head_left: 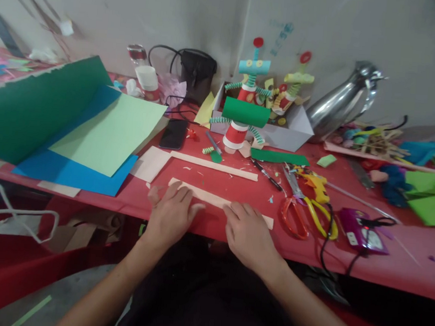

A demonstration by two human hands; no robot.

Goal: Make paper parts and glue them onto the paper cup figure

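Peach paper strip [213, 198] sits front and centre in my head-camera feed, slanting across the red tabletop [214, 227] near its front edge, its right end lower in my view than its left. I have both bare hands on it. My left hand [169, 210] is palm down and open, fingers spread over the strip's left part, thumb held out to the side; it presses rather than grips. My right hand [250, 231] lies flatter, fingers extended and close together with their tips on the strip's right part, not wrapped around anything. A length of strip shows bare between the two hands.

Just beyond, I see a second peach strip [217, 166] lying roughly parallel, its left end meeting a peach sheet [151, 163]. Off to my right are scissors [298, 193] with red and yellow loops, a pen [267, 175] and a purple box [365, 231] with a lit red spot. Behind the strips stands a paper-cup figure [236, 136] with a green roll [246, 112] across its top, in front of a white box [292, 133]. To my left, a phone [173, 133] lies beside a pale green sheet [110, 132], which overlaps a blue sheet [99, 180].
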